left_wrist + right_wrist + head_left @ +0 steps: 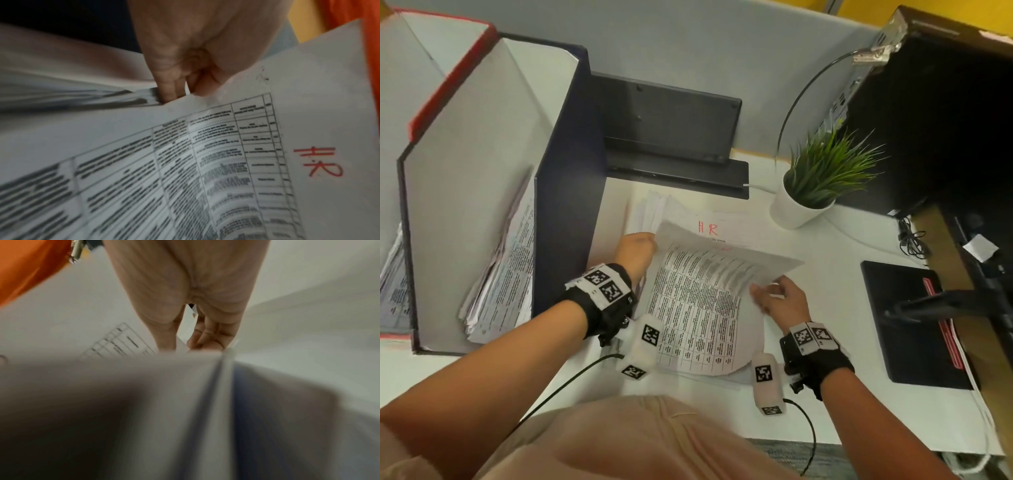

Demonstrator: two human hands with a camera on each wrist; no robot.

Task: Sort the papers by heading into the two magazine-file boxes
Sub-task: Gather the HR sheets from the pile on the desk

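Observation:
A stack of printed papers lies on the white desk. Its top sheet, printed with a table, is lifted and curved. My left hand grips the sheet's far left corner, and my right hand pinches its right edge. Beyond the lifted edge, a red HR heading shows on a sheet. In the left wrist view a red HR heading stands beside the printed table, just below my curled fingers. A navy magazine-file box and a red-edged box stand at left, both holding papers.
A potted plant stands right of the stack. A black monitor base is behind it. A dark computer case is at the far right, and a black pad lies near the right edge. Cables trail across the desk.

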